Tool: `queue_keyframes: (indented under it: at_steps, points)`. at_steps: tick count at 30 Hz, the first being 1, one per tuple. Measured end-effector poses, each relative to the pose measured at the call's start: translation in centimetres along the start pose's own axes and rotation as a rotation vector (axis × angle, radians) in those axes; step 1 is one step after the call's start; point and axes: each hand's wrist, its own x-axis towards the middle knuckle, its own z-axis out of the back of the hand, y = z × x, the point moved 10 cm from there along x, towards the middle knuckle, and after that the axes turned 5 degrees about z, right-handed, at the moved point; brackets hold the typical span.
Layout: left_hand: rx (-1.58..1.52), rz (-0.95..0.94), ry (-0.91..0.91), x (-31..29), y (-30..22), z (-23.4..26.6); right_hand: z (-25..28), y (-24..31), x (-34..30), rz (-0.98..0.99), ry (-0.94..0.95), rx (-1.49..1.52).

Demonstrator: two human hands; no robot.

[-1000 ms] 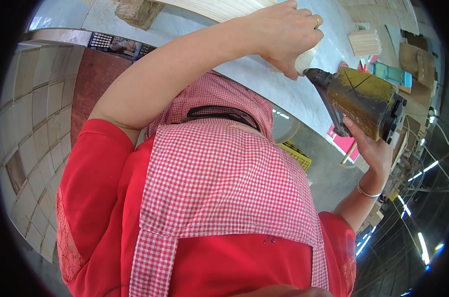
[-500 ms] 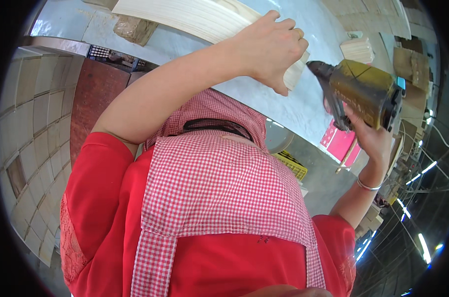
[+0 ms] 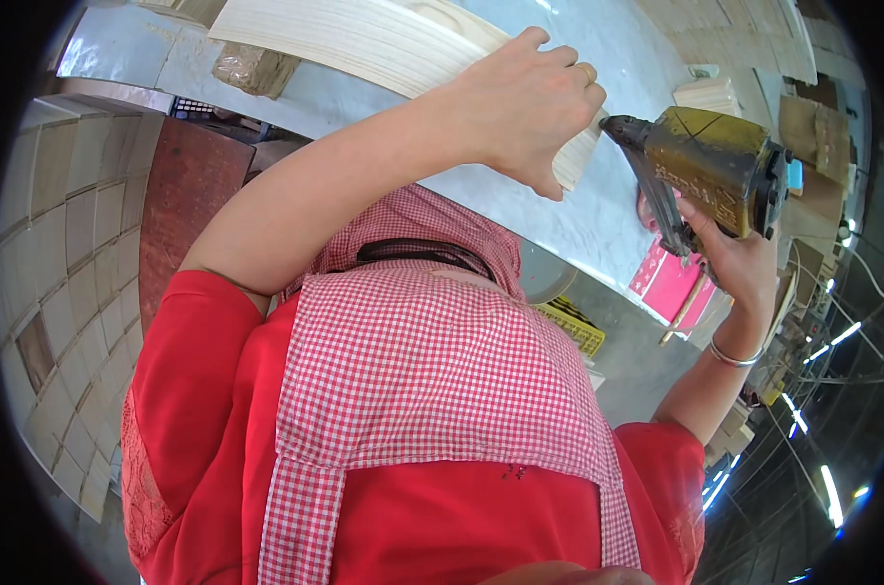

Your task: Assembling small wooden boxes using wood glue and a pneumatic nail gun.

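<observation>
My left hand [image 3: 530, 107] is closed over the end of a stack of pale wooden boards [image 3: 364, 39] lying on a grey worktable [image 3: 578, 214]. My right hand [image 3: 739, 258] grips the handle of a yellow-brown nail gun [image 3: 715, 161]. The gun's dark nose sits at the end of the boards, just right of my left fingers. A red shirt and a red-and-white checked apron [image 3: 422, 390] fill the lower half of the view. There is a ring on my left hand and a bangle on my right wrist.
Stacked pale wooden pieces [image 3: 62, 292] line the left side beside a dark red panel [image 3: 184, 195]. A wrapped block [image 3: 252, 68] lies by the boards. A pink object [image 3: 671, 283] and a yellow crate [image 3: 571, 330] sit below the table edge. More wood stacks [image 3: 715, 93] stand at the right.
My left hand and the boards have come lower in the view, showing more of the boards. The nail gun has lifted and its nose has closed in on the board end.
</observation>
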Motion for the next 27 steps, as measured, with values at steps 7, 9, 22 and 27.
queue_keyframes:
  at_steps: [7,9,22,27]
  points:
    - [-0.003,-0.026,-0.041,-0.2,-0.1,-0.1,-0.2,-1.6,0.1,-0.091,0.037,0.030]
    - [0.038,-0.059,-0.125,-0.3,-0.1,0.4,-0.1,-2.4,-0.6,-0.198,-0.023,0.019]
    - [0.064,0.131,0.271,-0.7,6.4,1.8,1.9,-22.2,-16.7,-0.365,-0.492,-0.241]
    - [-0.161,0.313,0.457,0.5,6.9,5.3,-0.6,-27.9,-20.6,-0.629,-0.431,-0.644]
